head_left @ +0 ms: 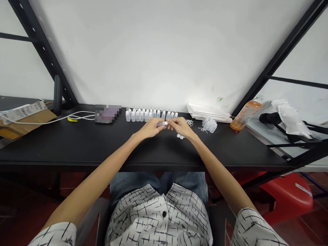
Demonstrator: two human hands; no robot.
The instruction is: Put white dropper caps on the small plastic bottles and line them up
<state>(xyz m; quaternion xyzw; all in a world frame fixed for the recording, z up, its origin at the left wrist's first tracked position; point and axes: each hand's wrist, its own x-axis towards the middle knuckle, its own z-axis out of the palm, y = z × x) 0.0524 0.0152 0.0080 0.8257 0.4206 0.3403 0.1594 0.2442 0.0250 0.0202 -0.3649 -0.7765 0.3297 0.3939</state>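
Note:
Over the black table [97, 145], my two hands meet in front of my chest. My left hand [150, 127] is closed around a small translucent plastic bottle [161, 124] lying sideways. At its white cap [166, 123] the fingers of my right hand [181, 126] are pinched; they partly cover it. Behind the hands, a row of small white-capped dropper bottles [142, 116] stands upright near the wall. A few loose white caps [180, 136] lie below my right hand. Thin white pieces [189, 122] and a pile of small translucent bottles [210, 125] are to its right.
A stack of white sheets [208, 113] lies against the wall. An orange-filled bottle [246, 114] leans at the right. A blurred phone-like device [107, 115] with a white cable [63, 119] is at the left, beyond it a cardboard package [22, 120]. A red stool [288, 195] stands lower right.

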